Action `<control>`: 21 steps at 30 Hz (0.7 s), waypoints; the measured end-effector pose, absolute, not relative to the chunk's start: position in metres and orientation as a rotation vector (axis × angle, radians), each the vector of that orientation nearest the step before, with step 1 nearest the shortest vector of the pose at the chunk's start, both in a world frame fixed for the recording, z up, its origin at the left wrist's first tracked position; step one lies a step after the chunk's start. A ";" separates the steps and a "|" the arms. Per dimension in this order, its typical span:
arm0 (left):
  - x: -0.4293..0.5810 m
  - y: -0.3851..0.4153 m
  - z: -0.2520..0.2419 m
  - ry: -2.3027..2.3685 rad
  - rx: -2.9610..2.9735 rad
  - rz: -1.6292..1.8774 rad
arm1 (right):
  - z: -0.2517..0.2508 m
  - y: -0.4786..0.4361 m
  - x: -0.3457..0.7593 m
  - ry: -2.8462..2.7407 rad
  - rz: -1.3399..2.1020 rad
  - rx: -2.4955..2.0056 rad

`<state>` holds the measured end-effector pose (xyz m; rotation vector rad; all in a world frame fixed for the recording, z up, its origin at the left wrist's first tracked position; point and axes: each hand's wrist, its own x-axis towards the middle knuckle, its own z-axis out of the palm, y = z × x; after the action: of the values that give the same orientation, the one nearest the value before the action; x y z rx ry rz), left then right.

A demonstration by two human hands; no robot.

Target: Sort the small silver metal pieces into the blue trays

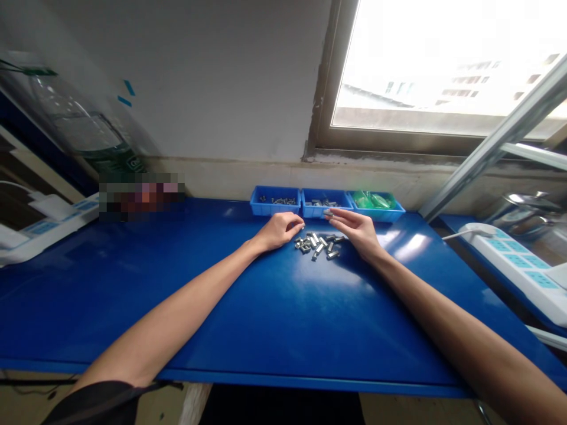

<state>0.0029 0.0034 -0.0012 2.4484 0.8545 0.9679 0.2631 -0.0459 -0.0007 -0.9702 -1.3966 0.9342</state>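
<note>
A loose pile of small silvery metal parts (319, 243) lies on the blue tabletop (266, 319). At its left edge is my left hand (278, 231), thumb and fingers pinched together; whatever is between the tips is too small to name. My right hand (358, 231) hovers at the pile's right side, with a small metal part (328, 213) between its thumb and fingertips. Just behind my hands stand a left blue bin (275, 209) and a middle blue bin (328, 211), both with small metal pieces inside.
A right blue bin (381, 215) contains green plastic bags (374, 200). White power strips lie at the left (57, 227) and right (522, 265). A large clear bottle (75, 118) stands at the back left. Metal frame bars (491, 139) rise at the right, beside a window (425, 71).
</note>
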 end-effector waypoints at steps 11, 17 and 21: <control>0.003 0.002 0.000 0.803 2.003 0.969 | 0.005 -0.049 0.263 -1.408 0.941 -0.863; 0.002 0.005 0.003 0.755 1.780 1.034 | 0.008 -0.050 0.264 -1.399 0.766 -1.008; 0.001 0.009 0.004 0.737 1.559 1.225 | 0.004 -0.047 0.264 -1.448 0.773 -1.070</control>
<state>0.0007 0.0085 0.0039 1.5594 0.7373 1.2246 0.2640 -0.0467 0.0043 -1.0700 -1.4485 0.7728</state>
